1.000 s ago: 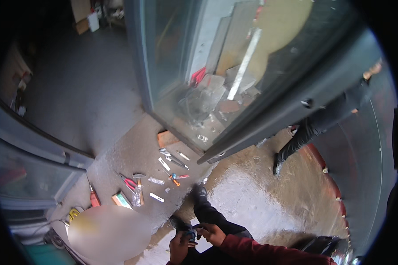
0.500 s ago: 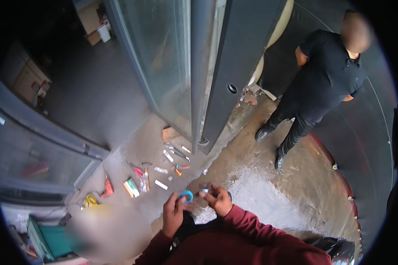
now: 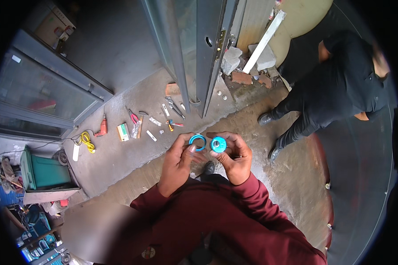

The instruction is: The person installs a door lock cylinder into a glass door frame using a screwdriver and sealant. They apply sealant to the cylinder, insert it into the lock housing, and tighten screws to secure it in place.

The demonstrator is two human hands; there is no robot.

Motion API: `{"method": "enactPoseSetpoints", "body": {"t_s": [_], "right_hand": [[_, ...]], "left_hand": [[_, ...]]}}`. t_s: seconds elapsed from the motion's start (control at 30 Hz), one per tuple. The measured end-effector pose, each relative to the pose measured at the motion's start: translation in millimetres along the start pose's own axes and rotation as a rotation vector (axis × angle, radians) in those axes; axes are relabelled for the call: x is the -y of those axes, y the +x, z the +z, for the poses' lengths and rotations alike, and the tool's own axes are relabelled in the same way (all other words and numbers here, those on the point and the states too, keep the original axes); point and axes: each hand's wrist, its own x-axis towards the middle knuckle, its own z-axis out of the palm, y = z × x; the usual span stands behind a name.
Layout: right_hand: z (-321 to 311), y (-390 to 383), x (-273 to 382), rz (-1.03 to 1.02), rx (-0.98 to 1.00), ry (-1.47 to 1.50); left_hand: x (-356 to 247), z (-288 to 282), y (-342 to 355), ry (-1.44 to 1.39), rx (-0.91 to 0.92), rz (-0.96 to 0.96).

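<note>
Fingers of the left hand [image 3: 177,161] pinch a blue plastic ring [image 3: 197,142]; those of the right hand [image 3: 235,159] pinch a blue round cap [image 3: 218,144] just beside it. Beyond lie scattered hand tools [image 3: 137,123] on the concrete floor [image 3: 119,154], then the grey metal door [image 3: 205,53]. A person in black [image 3: 336,92] stands at right.

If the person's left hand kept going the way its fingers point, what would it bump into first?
The left hand holds a blue ring, fingers pointing up and rightward. Straight on, it would probably first meet the blue round piece in the right hand, which is close beside it; depth is hard to judge from above.
</note>
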Motion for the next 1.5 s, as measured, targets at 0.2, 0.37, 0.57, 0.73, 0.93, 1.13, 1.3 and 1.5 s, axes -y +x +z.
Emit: {"method": "enactPoseSetpoints", "body": {"t_s": [0.2, 0.37, 0.57, 0.73, 0.93, 1.13, 1.3, 1.5], "right_hand": [[13.3, 5.0, 0.3, -0.044, 0.035, 0.055], [17.9, 18.8, -2.5, 0.016, 0.054, -0.153], [31.3, 38.1, -7.7, 0.046, 0.125, -0.311], [47.0, 38.1, -15.6, 0.114, 0.132, -0.241], [48.0, 46.7, -11.9, 0.136, 0.225, -0.31], [36.6, 63.5, -3.7, 0.198, 0.169, -0.062], [24.5, 73.9, -1.8, 0.285, 0.236, -0.185], [25.1, 82.9, 2.7, 0.206, 0.282, -0.307]], "left_hand": [[-9.8, 8.7, -4.4, -0.095, 0.056, 0.016], [-11.3, -3.2, 3.8, -0.23, 0.055, 0.015], [-6.3, -30.0, 15.3, -0.349, 0.064, -0.016], [2.0, -46.2, 19.0, -0.551, 0.083, -0.106], [3.4, -55.6, 26.3, -0.559, 0.155, -0.148], [-2.4, -54.8, 41.3, -0.764, 0.138, -0.083], [-6.6, -43.2, 45.5, -0.356, 0.096, 0.018], [-10.0, -36.3, 44.7, -0.205, 0.007, 0.076]]}}
